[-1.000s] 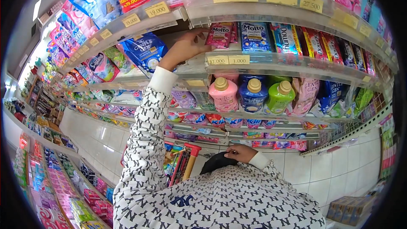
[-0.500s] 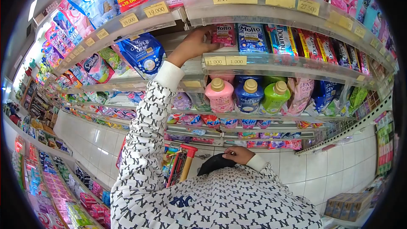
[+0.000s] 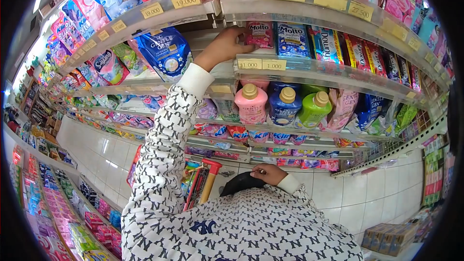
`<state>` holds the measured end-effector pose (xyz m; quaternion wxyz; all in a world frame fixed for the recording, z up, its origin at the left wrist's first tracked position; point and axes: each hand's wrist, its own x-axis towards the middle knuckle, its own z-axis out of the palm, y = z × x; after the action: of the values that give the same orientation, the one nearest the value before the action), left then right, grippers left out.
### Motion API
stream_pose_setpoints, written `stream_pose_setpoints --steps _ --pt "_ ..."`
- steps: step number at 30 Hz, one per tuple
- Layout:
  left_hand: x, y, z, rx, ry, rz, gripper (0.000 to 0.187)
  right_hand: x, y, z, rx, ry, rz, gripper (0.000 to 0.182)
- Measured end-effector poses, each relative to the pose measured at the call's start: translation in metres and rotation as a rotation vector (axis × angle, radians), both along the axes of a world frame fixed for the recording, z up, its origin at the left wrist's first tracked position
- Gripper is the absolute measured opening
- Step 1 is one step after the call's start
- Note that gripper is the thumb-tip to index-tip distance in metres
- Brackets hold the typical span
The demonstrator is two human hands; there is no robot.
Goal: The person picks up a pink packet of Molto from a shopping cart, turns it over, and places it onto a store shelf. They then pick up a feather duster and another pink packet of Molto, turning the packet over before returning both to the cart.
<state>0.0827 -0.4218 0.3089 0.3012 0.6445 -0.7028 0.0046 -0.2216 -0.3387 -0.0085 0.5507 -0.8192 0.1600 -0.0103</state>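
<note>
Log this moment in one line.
left hand: fingers at edge of pink Molto pack | right hand: fingers at black item | blue Molto pack: beside pink pack | grips: unclear

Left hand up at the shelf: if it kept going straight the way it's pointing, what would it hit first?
The pink Molto packet, most likely; the left hand's fingertips are already at its edge, though depth makes actual contact unclear.

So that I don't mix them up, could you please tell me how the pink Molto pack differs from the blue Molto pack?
The pink Molto pack looks smaller, the blue Molto pack larger. The left hand is at the edge of the pink Molto pack, while no hand is at the blue Molto pack. Both carry the Molto name and sit on the same shelf.
</note>
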Motion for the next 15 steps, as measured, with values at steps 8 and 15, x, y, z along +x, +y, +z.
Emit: stream_pose_setpoints --steps 8,15 --pt "-0.005 -0.004 -0.004 -0.102 -0.174 0.017 0.082 0.001 0.000 -0.007 -0.010 -0.013 -0.008 0.038" --pt "-0.005 -0.017 0.009 0.049 -0.309 -0.093 0.076 0.001 0.000 -0.012 0.011 -0.015 -0.013 0.037"
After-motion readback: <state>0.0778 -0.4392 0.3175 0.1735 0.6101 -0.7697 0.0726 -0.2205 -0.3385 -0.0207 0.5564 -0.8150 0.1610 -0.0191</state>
